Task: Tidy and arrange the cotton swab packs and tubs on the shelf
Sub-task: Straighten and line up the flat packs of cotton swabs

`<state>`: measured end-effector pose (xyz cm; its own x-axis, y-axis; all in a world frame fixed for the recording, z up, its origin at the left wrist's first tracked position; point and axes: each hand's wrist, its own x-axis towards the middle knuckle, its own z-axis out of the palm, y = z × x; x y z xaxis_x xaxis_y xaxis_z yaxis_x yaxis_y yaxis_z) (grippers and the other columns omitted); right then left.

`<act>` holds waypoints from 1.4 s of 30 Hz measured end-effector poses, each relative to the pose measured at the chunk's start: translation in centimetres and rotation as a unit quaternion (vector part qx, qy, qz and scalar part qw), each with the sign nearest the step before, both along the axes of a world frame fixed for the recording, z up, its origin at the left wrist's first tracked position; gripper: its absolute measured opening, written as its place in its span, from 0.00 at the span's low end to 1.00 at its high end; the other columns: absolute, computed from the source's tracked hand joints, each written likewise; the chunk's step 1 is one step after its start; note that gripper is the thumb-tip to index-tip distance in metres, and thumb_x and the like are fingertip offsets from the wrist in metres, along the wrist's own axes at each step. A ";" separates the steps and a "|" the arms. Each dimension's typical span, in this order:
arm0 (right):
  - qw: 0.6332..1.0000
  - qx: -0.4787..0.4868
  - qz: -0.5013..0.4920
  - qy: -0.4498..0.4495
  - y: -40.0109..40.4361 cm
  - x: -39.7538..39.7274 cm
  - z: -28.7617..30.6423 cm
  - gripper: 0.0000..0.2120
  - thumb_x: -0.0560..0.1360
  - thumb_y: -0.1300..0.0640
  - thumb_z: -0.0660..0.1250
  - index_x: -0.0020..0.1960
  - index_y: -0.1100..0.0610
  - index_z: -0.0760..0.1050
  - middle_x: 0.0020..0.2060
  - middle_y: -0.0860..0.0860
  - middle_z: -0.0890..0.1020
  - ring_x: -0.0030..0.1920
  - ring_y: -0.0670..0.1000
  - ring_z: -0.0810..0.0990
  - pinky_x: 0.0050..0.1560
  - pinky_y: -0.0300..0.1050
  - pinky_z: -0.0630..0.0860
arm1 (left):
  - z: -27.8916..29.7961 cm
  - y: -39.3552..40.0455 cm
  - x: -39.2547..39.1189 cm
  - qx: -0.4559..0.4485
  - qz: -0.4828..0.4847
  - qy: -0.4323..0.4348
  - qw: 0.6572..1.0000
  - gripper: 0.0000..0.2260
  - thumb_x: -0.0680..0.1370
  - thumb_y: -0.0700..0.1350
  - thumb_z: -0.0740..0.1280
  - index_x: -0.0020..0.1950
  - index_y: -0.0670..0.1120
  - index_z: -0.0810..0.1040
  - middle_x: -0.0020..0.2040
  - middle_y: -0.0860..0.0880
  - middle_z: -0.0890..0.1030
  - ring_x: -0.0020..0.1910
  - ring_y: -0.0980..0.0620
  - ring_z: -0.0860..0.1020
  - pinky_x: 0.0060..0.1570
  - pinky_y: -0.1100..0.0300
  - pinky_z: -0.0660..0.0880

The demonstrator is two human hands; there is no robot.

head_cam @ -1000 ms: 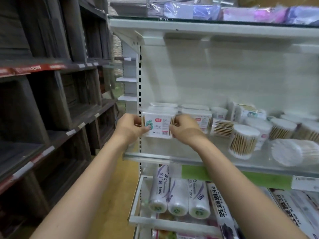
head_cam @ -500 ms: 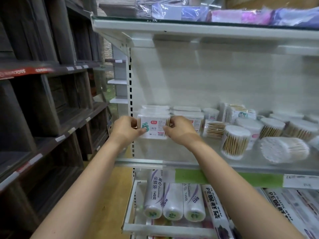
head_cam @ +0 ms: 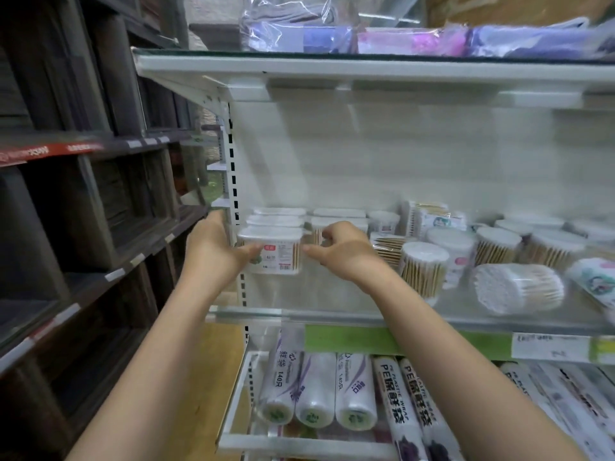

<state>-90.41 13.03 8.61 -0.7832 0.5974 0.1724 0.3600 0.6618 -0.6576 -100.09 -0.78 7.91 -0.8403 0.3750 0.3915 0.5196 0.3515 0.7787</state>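
Glass shelf [head_cam: 332, 316] in white store rack carried swab containers. Square tub [head_cam: 271, 249] with wooden-stick swabs stood at shelf's left end, more square tubs stacked behind. Round tubs [head_cam: 424, 269] of swabs stood to right; one round pack [head_cam: 517, 287] lay on side. Lower shelf held bag rolls [head_cam: 314, 390].

Left hand [head_cam: 213, 251] and right hand [head_cam: 346, 249] flanked front tub, fingers loosened, thumbs just touching its sides. Half second earlier both hands gripped tub tighter; since then fingers had spread apart.
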 end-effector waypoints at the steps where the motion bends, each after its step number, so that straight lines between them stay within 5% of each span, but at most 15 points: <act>1: 1.000 0.000 0.002 0.003 0.4 0.5 0.4 0.14 0.75 0.48 0.66 0.53 0.59 0.75 0.50 0.54 0.79 0.51 0.54 0.78 0.47 0.44 0.75 | 0.3 0.1 0.4 0.009 0.003 0.026 1.000 0.25 0.71 0.43 0.73 0.66 0.42 0.70 0.64 0.46 0.76 0.58 0.51 0.74 0.55 0.61 0.68; 4: 0.999 -0.002 0.011 0.034 2.0 2.5 1.9 0.25 0.74 0.50 0.67 0.65 0.63 0.71 0.55 0.56 0.81 0.55 0.56 0.80 0.60 0.50 0.75 | 1.4 1.5 1.7 0.031 0.026 0.081 0.996 0.30 0.70 0.48 0.74 0.69 0.43 0.69 0.66 0.45 0.75 0.65 0.47 0.73 0.65 0.52 0.70; 8: 0.997 0.001 0.012 0.078 6.3 6.2 4.1 0.22 0.74 0.53 0.68 0.66 0.60 0.71 0.55 0.56 0.82 0.53 0.55 0.82 0.59 0.51 0.76 | 2.9 6.0 5.3 0.073 -0.028 0.081 0.994 0.29 0.70 0.47 0.74 0.69 0.43 0.71 0.65 0.46 0.76 0.65 0.49 0.74 0.65 0.52 0.71; 13: 0.995 0.042 -0.038 0.085 13.6 10.2 5.5 0.17 0.74 0.58 0.65 0.61 0.65 0.75 0.56 0.62 0.81 0.56 0.62 0.80 0.61 0.56 0.75 | 4.2 13.3 9.5 0.047 -0.119 -0.001 0.992 0.22 0.73 0.44 0.71 0.65 0.40 0.73 0.59 0.46 0.79 0.58 0.49 0.78 0.50 0.60 0.73; 16: 0.994 0.061 -0.067 0.053 16.5 11.9 5.5 0.19 0.74 0.64 0.62 0.60 0.75 0.71 0.58 0.70 0.75 0.51 0.66 0.80 0.57 0.61 0.74 | 4.3 17.3 10.6 -0.002 -0.139 -0.021 0.990 0.21 0.74 0.46 0.71 0.63 0.39 0.74 0.58 0.43 0.80 0.57 0.47 0.78 0.51 0.60 0.73; 22: 0.998 0.013 -0.050 0.025 19.6 12.9 4.3 0.16 0.74 0.66 0.59 0.59 0.71 0.71 0.55 0.63 0.77 0.54 0.64 0.78 0.57 0.55 0.77 | 4.0 21.9 11.6 -0.050 -0.145 -0.059 0.986 0.22 0.75 0.47 0.69 0.66 0.40 0.71 0.52 0.44 0.79 0.48 0.48 0.79 0.44 0.60 0.74; 25: 0.999 -0.026 -0.037 0.024 19.7 12.9 4.1 0.06 0.73 0.68 0.56 0.43 0.64 0.71 0.41 0.59 0.73 0.43 0.60 0.77 0.40 0.47 0.77 | 3.7 23.0 11.7 -0.062 -0.143 -0.092 0.983 0.21 0.75 0.45 0.69 0.66 0.42 0.70 0.53 0.43 0.80 0.49 0.47 0.80 0.50 0.56 0.78; 27: 0.997 -0.060 -0.032 0.031 19.8 13.0 4.0 0.09 0.72 0.69 0.54 0.34 0.61 0.64 0.33 0.56 0.69 0.35 0.56 0.73 0.29 0.43 0.69 | 3.6 23.4 12.1 -0.072 -0.142 -0.098 0.982 0.21 0.75 0.45 0.69 0.66 0.42 0.71 0.52 0.42 0.79 0.50 0.46 0.80 0.56 0.53 0.77; 29: 0.996 -0.076 -0.018 0.046 19.5 13.2 3.9 0.06 0.73 0.68 0.55 0.41 0.62 0.68 0.38 0.56 0.71 0.38 0.58 0.75 0.33 0.47 0.75 | 3.6 23.7 12.3 -0.070 -0.135 -0.090 0.984 0.21 0.75 0.43 0.70 0.66 0.41 0.71 0.49 0.42 0.79 0.46 0.45 0.79 0.55 0.52 0.76; 30: 0.995 -0.080 -0.009 0.061 19.5 13.5 4.1 0.08 0.74 0.67 0.55 0.50 0.64 0.71 0.44 0.58 0.73 0.45 0.60 0.77 0.42 0.51 0.79 | 3.8 23.8 12.5 -0.066 -0.132 -0.081 0.986 0.21 0.74 0.42 0.70 0.66 0.41 0.71 0.48 0.42 0.79 0.46 0.45 0.79 0.55 0.51 0.77; 32: 0.993 -0.071 0.002 0.097 19.5 14.1 4.7 0.19 0.75 0.66 0.55 0.65 0.65 0.68 0.58 0.61 0.74 0.58 0.61 0.76 0.58 0.56 0.76 | 4.2 23.8 13.0 -0.057 -0.122 -0.049 0.990 0.24 0.72 0.41 0.72 0.67 0.43 0.71 0.49 0.43 0.79 0.47 0.45 0.79 0.53 0.53 0.77; 34: 0.990 -0.058 0.018 0.131 19.4 14.5 5.5 0.22 0.76 0.65 0.57 0.70 0.62 0.65 0.65 0.60 0.71 0.63 0.60 0.73 0.63 0.55 0.73 | 4.8 23.5 13.3 -0.043 -0.111 -0.003 0.993 0.26 0.71 0.41 0.73 0.68 0.45 0.71 0.55 0.44 0.76 0.52 0.46 0.77 0.55 0.56 0.75; 38: 0.978 -0.049 0.071 0.193 18.2 15.3 7.0 0.22 0.76 0.62 0.59 0.70 0.57 0.65 0.63 0.57 0.76 0.63 0.55 0.75 0.64 0.51 0.72 | 5.8 22.7 13.5 0.001 -0.105 0.050 0.993 0.25 0.70 0.39 0.74 0.66 0.44 0.74 0.60 0.48 0.77 0.59 0.49 0.76 0.62 0.56 0.72; 42: 0.967 -0.052 0.114 0.222 17.4 16.3 8.0 0.22 0.76 0.65 0.59 0.69 0.56 0.66 0.61 0.52 0.78 0.60 0.51 0.77 0.54 0.40 0.74 | 6.2 21.1 14.4 0.073 -0.094 0.051 0.992 0.14 0.72 0.37 0.71 0.57 0.43 0.76 0.50 0.49 0.78 0.51 0.48 0.78 0.57 0.52 0.76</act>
